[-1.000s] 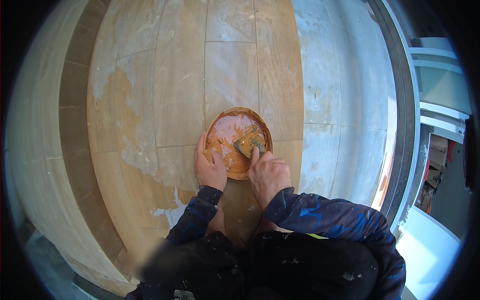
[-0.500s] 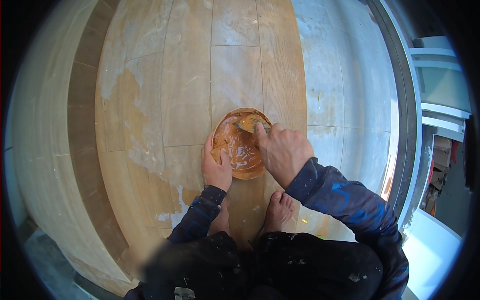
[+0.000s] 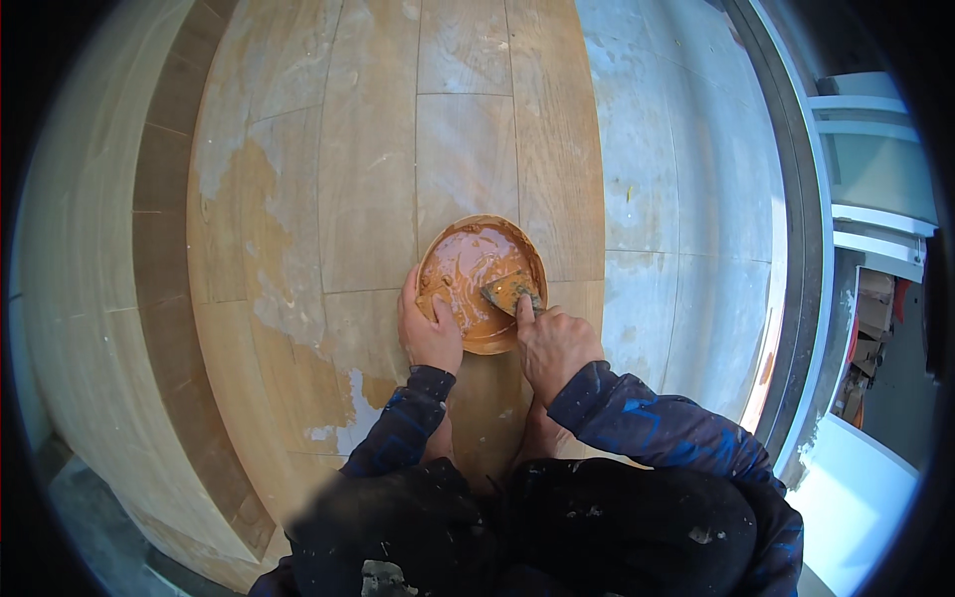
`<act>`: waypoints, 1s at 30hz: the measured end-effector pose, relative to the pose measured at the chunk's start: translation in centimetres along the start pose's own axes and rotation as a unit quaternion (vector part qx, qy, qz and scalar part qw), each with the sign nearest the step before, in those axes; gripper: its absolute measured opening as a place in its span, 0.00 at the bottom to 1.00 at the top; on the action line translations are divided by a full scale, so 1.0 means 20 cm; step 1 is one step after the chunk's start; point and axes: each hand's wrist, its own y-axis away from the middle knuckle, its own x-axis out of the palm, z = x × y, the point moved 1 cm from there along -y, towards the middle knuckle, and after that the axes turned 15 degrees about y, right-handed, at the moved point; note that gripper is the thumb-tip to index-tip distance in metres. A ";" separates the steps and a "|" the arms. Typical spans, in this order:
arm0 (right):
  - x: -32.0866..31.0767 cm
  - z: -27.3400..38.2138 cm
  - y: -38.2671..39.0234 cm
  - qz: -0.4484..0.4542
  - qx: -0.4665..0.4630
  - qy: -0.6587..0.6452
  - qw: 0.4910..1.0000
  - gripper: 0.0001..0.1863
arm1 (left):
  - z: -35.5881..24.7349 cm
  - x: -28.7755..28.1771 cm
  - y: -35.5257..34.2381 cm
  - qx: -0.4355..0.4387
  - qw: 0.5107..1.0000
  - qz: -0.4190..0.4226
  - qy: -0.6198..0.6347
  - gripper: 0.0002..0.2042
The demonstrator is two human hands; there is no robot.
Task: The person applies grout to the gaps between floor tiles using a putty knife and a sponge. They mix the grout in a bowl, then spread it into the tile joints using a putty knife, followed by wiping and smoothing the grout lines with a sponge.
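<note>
A round tub (image 3: 481, 221) sits on the floor in front of my feet, its inside coated with a wet, glossy orange-brown paste (image 3: 468, 274). My left hand (image 3: 432, 336) grips the tub's left rim, thumb over the inside and fingers round the outer wall. In my right hand (image 3: 559, 341) is a putty knife (image 3: 511, 292), its blade smeared with the same paste. The index finger lies along the blade, which points left over the right part of the tub. The knife's handle is hidden inside my closed hand.
Wood-look floor tiles (image 3: 368, 179) with pale smears run ahead of me. A brown skirting strip (image 3: 162, 189) lies to the left. On the right are a dark track (image 3: 796, 149) and white frame parts (image 3: 875, 234), with a cluttered shelf (image 3: 867, 343) beyond.
My right hand has drawn the putty knife from the tub's far right edge toward me, down to mid-right. My left hand keeps its hold on the rim.
</note>
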 end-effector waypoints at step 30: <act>0.15 -0.47 0.00 -0.044 -0.038 -0.190 0.980 0.08 | -0.02 0.01 -0.01 -0.045 0.997 0.022 0.066 0.24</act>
